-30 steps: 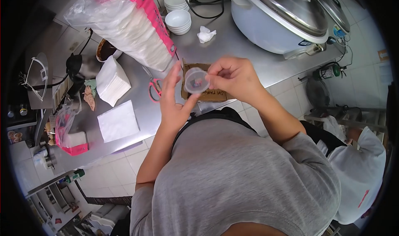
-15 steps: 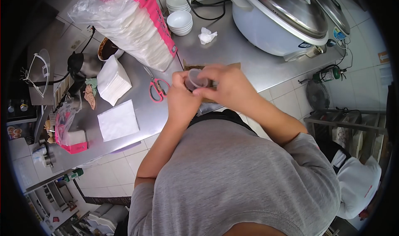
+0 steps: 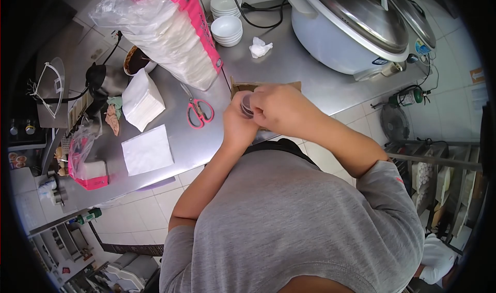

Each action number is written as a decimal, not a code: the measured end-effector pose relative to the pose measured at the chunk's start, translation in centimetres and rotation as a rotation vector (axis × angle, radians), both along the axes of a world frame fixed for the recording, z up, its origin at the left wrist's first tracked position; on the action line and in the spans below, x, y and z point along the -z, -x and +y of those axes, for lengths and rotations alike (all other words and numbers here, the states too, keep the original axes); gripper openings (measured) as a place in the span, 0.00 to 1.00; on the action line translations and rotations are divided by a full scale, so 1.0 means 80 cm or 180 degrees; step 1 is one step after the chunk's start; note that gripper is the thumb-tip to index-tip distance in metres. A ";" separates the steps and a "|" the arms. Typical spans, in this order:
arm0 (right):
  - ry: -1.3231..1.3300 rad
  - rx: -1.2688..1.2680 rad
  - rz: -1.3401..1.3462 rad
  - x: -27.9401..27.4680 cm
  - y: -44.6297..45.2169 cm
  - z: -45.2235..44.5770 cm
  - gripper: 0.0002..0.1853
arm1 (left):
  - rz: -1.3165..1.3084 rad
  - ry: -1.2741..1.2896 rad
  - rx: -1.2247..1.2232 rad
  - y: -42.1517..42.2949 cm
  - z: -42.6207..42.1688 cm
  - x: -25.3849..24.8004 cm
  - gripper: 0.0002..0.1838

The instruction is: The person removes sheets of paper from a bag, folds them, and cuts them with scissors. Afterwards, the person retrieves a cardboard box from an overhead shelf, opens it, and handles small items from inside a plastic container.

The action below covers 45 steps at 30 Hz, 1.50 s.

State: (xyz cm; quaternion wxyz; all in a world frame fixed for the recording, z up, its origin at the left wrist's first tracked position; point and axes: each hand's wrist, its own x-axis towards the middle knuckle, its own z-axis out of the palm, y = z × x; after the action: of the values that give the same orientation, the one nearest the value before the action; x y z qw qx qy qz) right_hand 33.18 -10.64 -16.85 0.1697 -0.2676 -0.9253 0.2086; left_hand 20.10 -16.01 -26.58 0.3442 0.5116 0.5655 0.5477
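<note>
A small clear plastic cup (image 3: 247, 105) is held between my two hands over a cardboard box (image 3: 289, 84). My left hand (image 3: 238, 120) wraps round its left side. My right hand (image 3: 271, 104) is closed against the cup from the right, its fingers curled and partly hidden. Most of the box lies hidden beneath my hands. Scissors with red handles (image 3: 200, 113) lie on the steel table (image 3: 181, 146) just left of my left hand.
Napkins (image 3: 147, 149), a plastic-wrapped pack (image 3: 170, 40), white bowls (image 3: 226, 29) and a crumpled tissue (image 3: 260, 48) are on the table. A large cooker (image 3: 341, 35) stands back right. A person in white (image 3: 438, 259) is at lower right.
My hands have come together round the cup, and my left hand's spread fingers have closed on it. The person in white has moved down at the right.
</note>
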 end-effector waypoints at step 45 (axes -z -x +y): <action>-0.0103 -0.0921 0.0179 -0.023 -0.015 0.041 0.03 | -0.1387 0.0394 0.1311 0.004 -0.025 -0.022 0.23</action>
State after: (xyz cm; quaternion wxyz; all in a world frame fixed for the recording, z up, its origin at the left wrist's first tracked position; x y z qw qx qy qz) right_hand 34.34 -7.37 -15.03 0.1681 -0.1227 -0.9523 0.2234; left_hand 19.80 -18.02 -24.85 0.5917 0.4639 0.3950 0.5278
